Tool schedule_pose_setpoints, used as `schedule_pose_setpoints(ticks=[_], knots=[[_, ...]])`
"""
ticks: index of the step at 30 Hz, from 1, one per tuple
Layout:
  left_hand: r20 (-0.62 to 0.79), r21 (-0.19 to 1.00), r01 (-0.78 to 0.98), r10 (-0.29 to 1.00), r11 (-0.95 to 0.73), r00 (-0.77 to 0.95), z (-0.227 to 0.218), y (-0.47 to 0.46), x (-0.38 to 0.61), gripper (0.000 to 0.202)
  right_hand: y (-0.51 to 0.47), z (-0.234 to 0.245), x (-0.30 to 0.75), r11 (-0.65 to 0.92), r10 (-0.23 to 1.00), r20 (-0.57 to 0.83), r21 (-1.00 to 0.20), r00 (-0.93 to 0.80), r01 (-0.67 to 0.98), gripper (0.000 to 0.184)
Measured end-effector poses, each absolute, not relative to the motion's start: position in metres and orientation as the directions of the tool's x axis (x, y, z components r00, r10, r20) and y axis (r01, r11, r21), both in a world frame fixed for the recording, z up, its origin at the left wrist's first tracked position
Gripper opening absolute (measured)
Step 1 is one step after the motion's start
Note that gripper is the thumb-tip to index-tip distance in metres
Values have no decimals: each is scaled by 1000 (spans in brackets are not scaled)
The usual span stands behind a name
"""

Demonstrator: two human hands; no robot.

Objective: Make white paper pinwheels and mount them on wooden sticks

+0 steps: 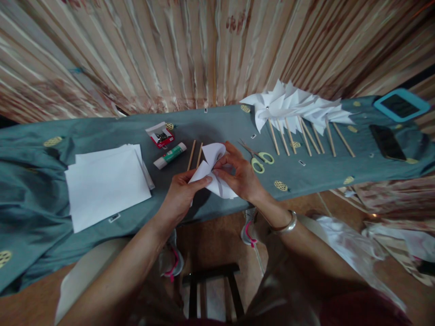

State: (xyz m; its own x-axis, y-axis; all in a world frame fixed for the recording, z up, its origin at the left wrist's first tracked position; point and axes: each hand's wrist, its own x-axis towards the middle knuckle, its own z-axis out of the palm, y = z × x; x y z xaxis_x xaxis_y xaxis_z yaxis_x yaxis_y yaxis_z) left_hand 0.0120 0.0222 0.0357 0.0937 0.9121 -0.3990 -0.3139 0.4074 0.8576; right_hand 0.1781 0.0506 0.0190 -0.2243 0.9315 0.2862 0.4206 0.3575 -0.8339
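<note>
Curled paper (213, 153) held at frame centre; left hand (181, 192) and right hand (242, 175) both clamped on it. Two sticks (191, 156) seen just above left hand. Glue stick (170, 155) placed left of centre, scissors (255, 154) right. Pinwheels (282, 106) laid upper right.

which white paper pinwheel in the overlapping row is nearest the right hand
The white paper pinwheel at the row's left end. The other pinwheels stretch away to its right, farther from the right hand.
</note>
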Motion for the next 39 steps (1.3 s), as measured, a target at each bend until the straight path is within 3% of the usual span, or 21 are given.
schedule_pose_setpoints(ticks=[19, 39], knots=[[-445, 819, -363, 891, 444, 86, 39, 20, 15, 28, 50, 18, 177, 328, 942, 261, -844, -210, 424, 3], [-353, 862, -349, 929, 368, 106, 35, 24, 14, 27, 48, 24, 177, 358, 933, 330, -796, -145, 488, 11]])
